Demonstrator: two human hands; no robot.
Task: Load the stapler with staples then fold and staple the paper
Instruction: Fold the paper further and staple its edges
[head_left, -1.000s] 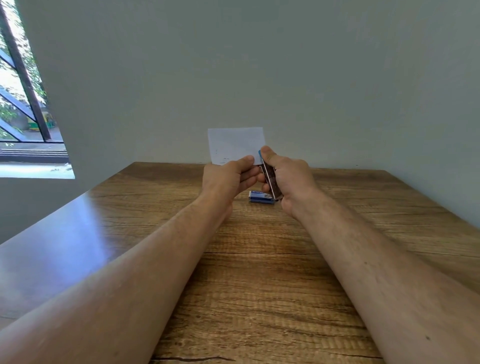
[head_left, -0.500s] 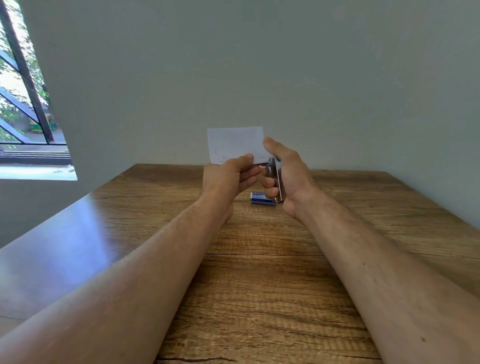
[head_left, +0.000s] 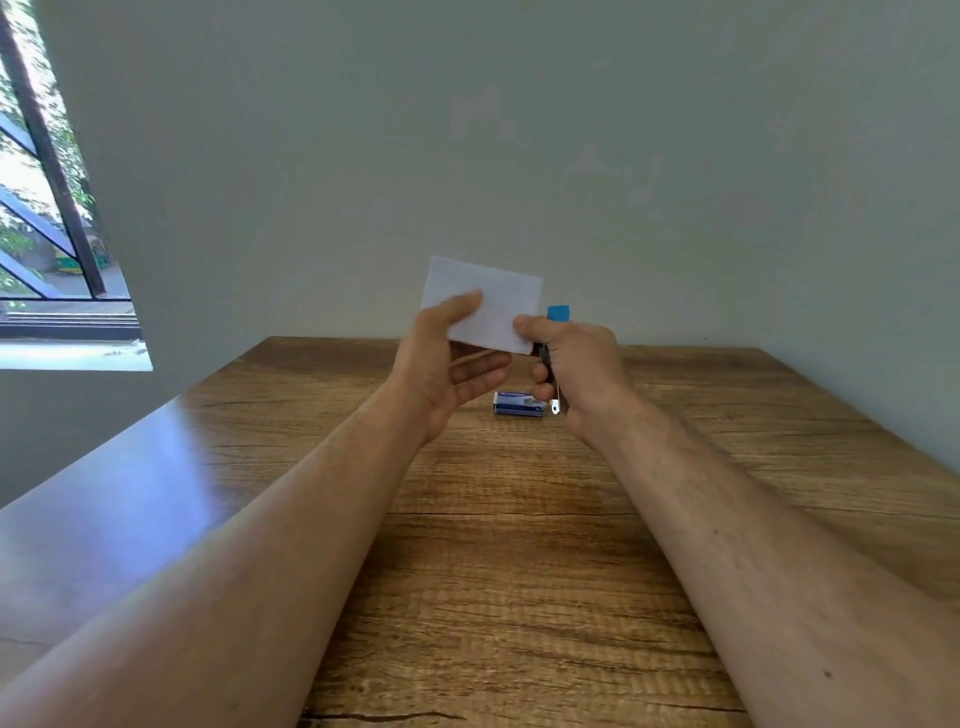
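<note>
Both forearms are bare to the frame edge, no sleeves, watch or rings on the left hand (head_left: 441, 364) or right hand (head_left: 582, 369).

White folded paper (head_left: 491, 306) is tilting slightly at frame centre, held aloft. Blue-tipped stapler (head_left: 551, 353) is standing upright at its right edge. Blue staple box (head_left: 518, 404) is lying flat below.

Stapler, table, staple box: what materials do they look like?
Stapler: matte blue plastic cap, shiny metal base probably, given the glint at its lower end. Table: wood-grain top, semi-gloss; could be laminate. Staple box: printed cardboard, likely.
</note>
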